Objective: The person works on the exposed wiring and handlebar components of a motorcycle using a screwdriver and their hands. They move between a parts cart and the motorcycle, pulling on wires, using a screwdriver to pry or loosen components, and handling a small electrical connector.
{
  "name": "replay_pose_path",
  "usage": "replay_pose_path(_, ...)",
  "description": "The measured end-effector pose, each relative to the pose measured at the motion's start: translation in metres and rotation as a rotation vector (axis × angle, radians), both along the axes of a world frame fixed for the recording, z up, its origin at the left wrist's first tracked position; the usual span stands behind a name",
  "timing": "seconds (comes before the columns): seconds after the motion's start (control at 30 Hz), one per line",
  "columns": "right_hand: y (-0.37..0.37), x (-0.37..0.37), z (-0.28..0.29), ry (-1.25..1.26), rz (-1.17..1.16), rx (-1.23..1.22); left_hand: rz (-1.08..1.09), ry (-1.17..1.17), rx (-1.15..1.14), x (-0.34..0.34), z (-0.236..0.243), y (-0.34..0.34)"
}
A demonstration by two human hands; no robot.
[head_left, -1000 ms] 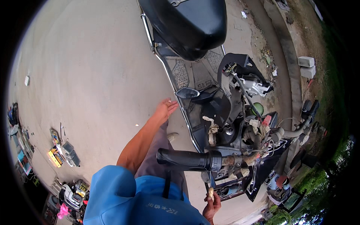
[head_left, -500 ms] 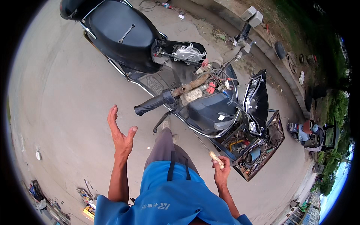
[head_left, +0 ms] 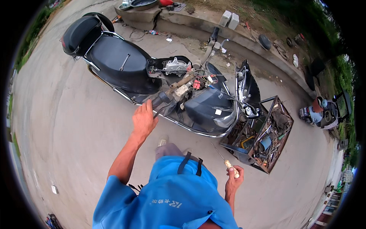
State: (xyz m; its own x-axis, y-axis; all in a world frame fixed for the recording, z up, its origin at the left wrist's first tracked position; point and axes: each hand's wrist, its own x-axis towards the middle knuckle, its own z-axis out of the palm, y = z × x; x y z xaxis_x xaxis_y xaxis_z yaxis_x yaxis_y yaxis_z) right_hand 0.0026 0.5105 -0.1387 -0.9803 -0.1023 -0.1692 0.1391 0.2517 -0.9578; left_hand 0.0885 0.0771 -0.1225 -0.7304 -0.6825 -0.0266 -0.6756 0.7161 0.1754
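Observation:
A black scooter [head_left: 126, 65] stands in front of me with its front panels off, showing wires and parts around the steering column [head_left: 187, 80]. My left hand [head_left: 143, 120] reaches out, fingers apart, right by the near handlebar grip [head_left: 162, 101], holding nothing. My right hand [head_left: 233, 179] stays low by my side, shut on a screwdriver [head_left: 228, 164] with a pale wooden handle and a thin shaft pointing up and left. My blue shirt [head_left: 171, 198] fills the lower middle.
An open metal toolbox [head_left: 276, 131] full of rusty tools sits on the concrete to the right of the scooter. A detached black panel [head_left: 248, 89] leans beside it. A concrete kerb [head_left: 198, 26] with bowls and blocks runs along the back. More parts lie at far right [head_left: 322, 112].
The view has swung so the scooter now lies across the upper middle. My left hand has moved forward to the handlebar grip. My right hand still holds the screwdriver low.

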Motion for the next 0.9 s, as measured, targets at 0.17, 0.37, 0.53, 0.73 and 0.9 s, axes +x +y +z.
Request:
replay_pose_path(0.17,-0.033,0.012,-0.012,-0.061,-0.087,-0.111,-0.072,-0.145,0.17,0.005,0.018,-0.019)
replay_pose_path(0.37,-0.093,0.011,-0.01,0.057,0.046,-0.048,-0.167,0.024,-0.087,0.003,0.026,0.005)
replay_pose_path(0.53,-0.126,0.025,0.005,0.104,0.051,-0.02,-0.159,-0.013,-0.074,0.002,0.008,-0.005)
replay_pose_path(0.73,-0.123,0.049,-0.003,0.106,-0.012,0.03,-0.332,0.015,0.143,0.004,0.004,-0.047)
replay_pose_path(0.9,-0.119,0.063,0.008,0.049,-0.124,0.026,-0.363,-0.099,0.338,-0.002,0.04,-0.053)
